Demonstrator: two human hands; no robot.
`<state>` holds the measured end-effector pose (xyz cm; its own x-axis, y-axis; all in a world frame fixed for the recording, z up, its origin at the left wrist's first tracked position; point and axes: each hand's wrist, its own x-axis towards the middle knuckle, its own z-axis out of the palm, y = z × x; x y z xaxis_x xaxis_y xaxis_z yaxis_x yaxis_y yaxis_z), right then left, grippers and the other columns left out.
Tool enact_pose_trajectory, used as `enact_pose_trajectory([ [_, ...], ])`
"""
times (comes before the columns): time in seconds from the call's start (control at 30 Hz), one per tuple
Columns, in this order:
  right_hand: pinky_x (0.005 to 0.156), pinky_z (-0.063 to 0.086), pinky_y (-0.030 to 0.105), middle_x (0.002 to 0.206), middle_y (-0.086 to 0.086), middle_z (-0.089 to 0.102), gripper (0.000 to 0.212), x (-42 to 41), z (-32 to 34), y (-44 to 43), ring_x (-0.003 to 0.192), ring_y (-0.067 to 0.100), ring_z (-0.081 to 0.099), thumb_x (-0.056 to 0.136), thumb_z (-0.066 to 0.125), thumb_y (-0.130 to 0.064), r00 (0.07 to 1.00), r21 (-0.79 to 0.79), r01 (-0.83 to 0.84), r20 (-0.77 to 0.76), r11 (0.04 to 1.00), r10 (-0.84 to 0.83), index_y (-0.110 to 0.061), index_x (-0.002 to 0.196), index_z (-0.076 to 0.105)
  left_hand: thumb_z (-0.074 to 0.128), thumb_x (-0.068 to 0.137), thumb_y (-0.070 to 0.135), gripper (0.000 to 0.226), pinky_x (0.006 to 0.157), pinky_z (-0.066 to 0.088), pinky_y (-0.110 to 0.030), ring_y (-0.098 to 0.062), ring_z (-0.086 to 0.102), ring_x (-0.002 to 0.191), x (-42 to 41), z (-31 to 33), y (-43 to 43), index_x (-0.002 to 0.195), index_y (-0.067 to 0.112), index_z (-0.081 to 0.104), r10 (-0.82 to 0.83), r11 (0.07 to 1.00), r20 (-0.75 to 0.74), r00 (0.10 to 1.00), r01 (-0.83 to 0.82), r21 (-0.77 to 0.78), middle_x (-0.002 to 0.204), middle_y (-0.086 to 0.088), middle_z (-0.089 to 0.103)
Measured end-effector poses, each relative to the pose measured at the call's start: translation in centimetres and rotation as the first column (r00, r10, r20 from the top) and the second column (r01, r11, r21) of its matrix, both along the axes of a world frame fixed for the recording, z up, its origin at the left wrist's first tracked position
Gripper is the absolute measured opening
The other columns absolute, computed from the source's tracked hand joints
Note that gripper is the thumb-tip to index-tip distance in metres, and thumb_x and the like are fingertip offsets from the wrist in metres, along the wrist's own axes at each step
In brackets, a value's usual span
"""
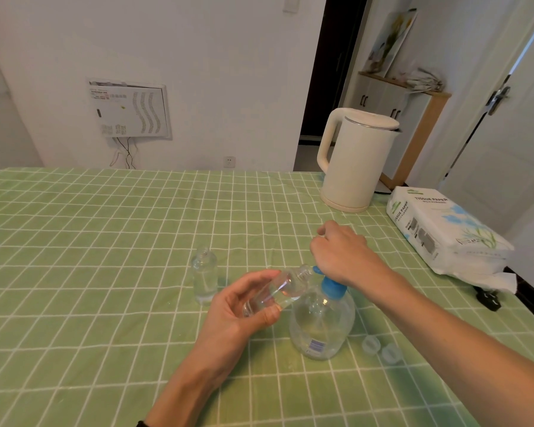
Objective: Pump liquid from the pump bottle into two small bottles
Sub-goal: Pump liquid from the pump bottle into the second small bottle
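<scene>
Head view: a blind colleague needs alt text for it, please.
A left hand holds a small clear bottle tilted, mouth at the blue nozzle of a pump bottle, while the right hand rests on the pump head. A second small bottle stands upright on the green checked tablecloth.

Left hand [247, 306] grips a small bottle [279, 291] between curled fingers and thumb. Right hand [342, 254], palm down, fingers loosely bent, rests on the pump [330, 285].

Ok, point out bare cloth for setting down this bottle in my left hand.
Widest bare cloth: left of the standing small bottle. Also open between that bottle and the kettle. Crowded: around the pump bottle and the caps right of it.
</scene>
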<state>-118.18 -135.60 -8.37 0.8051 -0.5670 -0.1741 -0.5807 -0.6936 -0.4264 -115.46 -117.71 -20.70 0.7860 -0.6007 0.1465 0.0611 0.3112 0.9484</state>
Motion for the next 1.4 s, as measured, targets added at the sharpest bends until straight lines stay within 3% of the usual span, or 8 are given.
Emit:
enact_pose_trajectory([
  [0.23,0.105,0.034,0.052,0.14,0.011,0.043,0.04,0.12,0.55,-0.13,0.13,0.034,0.038,0.098,0.035,-0.027,1.0,-0.056,-0.019,0.008,0.998,0.019,-0.018,0.135,0.046,0.089,0.075,0.02,0.051,0.1,0.053,-0.02,-0.015,0.066,0.127,0.01,0.2,0.12,0.123,0.028,0.075,-0.013,1.0,0.016,1.0,0.012,0.025,0.135,0.002,0.073],
  [0.33,0.107,0.034,0.054,0.14,0.012,0.044,0.039,0.17,0.2,-0.14,0.13,0.035,0.037,0.097,0.035,-0.025,1.0,-0.033,-0.014,0.014,0.999,0.015,-0.016,0.133,0.046,0.089,0.073,0.025,0.053,0.1,0.057,-0.03,-0.017,0.066,0.128,0.1,0.1,0.12,0.124,0.028,0.075,-0.004,1.0,0.009,1.0,0.004,0.024,0.135,0.001,0.073],
  [0.47,0.107,0.034,0.055,0.139,0.011,0.045,0.039,-0.02,-0.14,-0.02,0.129,0.034,0.036,0.096,0.035,-0.023,1.0,-0.007,-0.008,-0.002,1.0,0.008,-0.016,0.132,0.046,0.09,0.071,0.026,0.055,0.107,0.049,-0.04,-0.018,0.065,0.13,0.08,0.01,0.14,0.124,0.027,0.075,-0.005,1.0,-0.01,1.0,0.006,0.026,0.136,0.001,0.072],
  [0.73,0.106,0.035,0.054,0.137,0.01,0.045,0.038,-0.17,0.52,-0.27,0.127,0.033,0.039,0.097,0.035,-0.027,0.999,-0.039,-0.021,0.032,0.999,0.022,-0.017,0.132,0.047,0.09,0.072,0.026,0.054,0.104,0.053,-0.031,-0.015,0.065,0.129,-0.05,0.28,0.01,0.123,0.029,0.075,0.001,1.0,0.013,1.0,-0.001,0.025,0.135,0.002,0.073],
  [1.03,0.105,0.034,0.055,0.137,0.01,0.045,0.038,0.01,-0.35,-0.14,0.127,0.034,0.036,0.095,0.035,-0.024,1.0,-0.002,-0.009,0.017,1.0,0.009,-0.017,0.13,0.047,0.084,0.078,0.008,0.048,0.1,0.053,-0.02,-0.014,0.066,0.127,-0.14,0.34,-0.01,0.121,0.027,0.076,-0.009,1.0,0.019,1.0,0.009,0.004,0.133,0.001,0.074],
  [1.27,0.102,0.034,0.052,0.136,0.01,0.045,0.037,0.02,0.15,-0.37,0.126,0.033,0.038,0.097,0.035,-0.026,0.999,-0.051,-0.022,0.036,0.998,0.024,-0.017,0.131,0.047,0.089,0.073,0.018,0.05,0.098,0.053,-0.018,-0.011,0.065,0.127,-0.23,0.75,0.06,0.12,0.029,0.077,-0.009,1.0,0.013,1.0,0.009,0.007,0.133,0.004,0.074],
  [1.4,0.101,0.034,0.051,0.135,0.008,0.045,0.037,0.07,0.41,-0.33,0.126,0.032,0.039,0.098,0.035,-0.027,0.999,-0.075,-0.035,0.034,0.997,0.038,-0.018,0.131,0.047,0.088,0.074,0.014,0.049,0.096,0.053,-0.015,-0.009,0.066,0.126,-0.25,0.92,0.06,0.119,0.03,0.078,-0.008,1.0,0.004,1.0,0.008,0.016,0.133,0.005,0.074],
])
